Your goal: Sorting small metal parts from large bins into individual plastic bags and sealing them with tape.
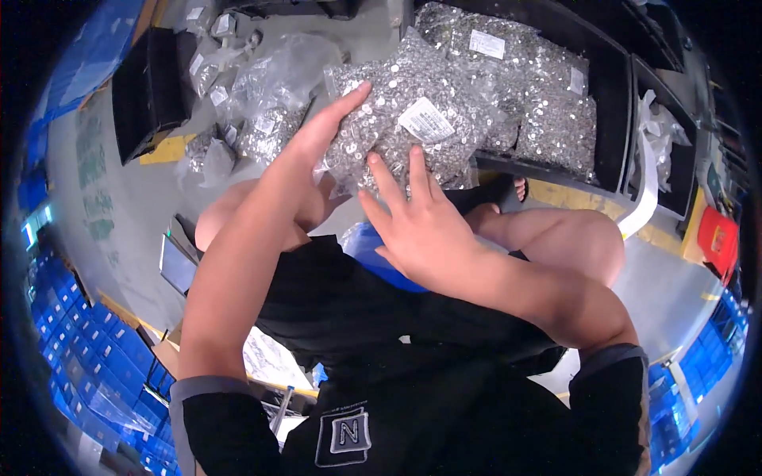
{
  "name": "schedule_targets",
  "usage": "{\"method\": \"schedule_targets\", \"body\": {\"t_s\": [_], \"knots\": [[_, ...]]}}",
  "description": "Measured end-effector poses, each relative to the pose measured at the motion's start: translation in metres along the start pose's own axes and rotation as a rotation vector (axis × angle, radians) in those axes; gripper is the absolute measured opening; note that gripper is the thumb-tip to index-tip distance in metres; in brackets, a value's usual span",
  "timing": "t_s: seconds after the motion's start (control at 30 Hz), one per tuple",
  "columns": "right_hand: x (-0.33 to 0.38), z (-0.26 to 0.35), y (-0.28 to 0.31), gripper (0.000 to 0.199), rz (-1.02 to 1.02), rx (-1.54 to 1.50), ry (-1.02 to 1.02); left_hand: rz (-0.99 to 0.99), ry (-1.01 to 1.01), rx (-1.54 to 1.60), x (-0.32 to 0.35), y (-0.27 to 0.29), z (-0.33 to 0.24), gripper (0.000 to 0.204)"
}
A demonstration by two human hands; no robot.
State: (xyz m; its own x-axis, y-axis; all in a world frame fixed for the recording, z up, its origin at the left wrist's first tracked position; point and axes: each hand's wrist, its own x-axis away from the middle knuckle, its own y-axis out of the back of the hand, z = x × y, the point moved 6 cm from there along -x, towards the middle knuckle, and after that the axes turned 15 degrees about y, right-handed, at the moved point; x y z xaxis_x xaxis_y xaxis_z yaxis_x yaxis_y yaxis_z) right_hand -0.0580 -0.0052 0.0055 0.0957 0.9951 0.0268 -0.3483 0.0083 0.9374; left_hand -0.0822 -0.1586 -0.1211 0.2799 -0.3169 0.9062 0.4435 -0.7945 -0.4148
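Note:
I hold a clear plastic bag full of small shiny metal parts, with a white label on it, up in front of me. My left hand grips its left side, fingers stretched along the edge. My right hand supports the bag from below, fingers spread against its underside. I am crouched, knees showing below the bag.
A black bin behind holds several similar bags of metal parts. More small bags lie on the grey floor at left beside a black crate. Blue bins line the lower left. White strips hang in a bin at right.

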Motion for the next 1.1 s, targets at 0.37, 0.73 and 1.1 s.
{"method": "schedule_targets", "body": {"t_s": [0.37, 0.73, 1.1], "knots": [[0.0, -0.004, 0.007, 0.063, 0.011, -0.002, 0.023, -0.172, 0.023, -0.075, 0.005, 0.004, -0.003, 0.057], [0.001, -0.013, 0.018, 0.058, -0.006, -0.018, 0.056, -0.214, 0.039, -0.14, 0.01, -0.002, -0.007, 0.055], [0.005, -0.119, 0.054, 0.026, -0.397, -0.67, -0.434, -0.139, 0.047, -0.12, 0.02, -0.014, -0.002, 0.055]]}}
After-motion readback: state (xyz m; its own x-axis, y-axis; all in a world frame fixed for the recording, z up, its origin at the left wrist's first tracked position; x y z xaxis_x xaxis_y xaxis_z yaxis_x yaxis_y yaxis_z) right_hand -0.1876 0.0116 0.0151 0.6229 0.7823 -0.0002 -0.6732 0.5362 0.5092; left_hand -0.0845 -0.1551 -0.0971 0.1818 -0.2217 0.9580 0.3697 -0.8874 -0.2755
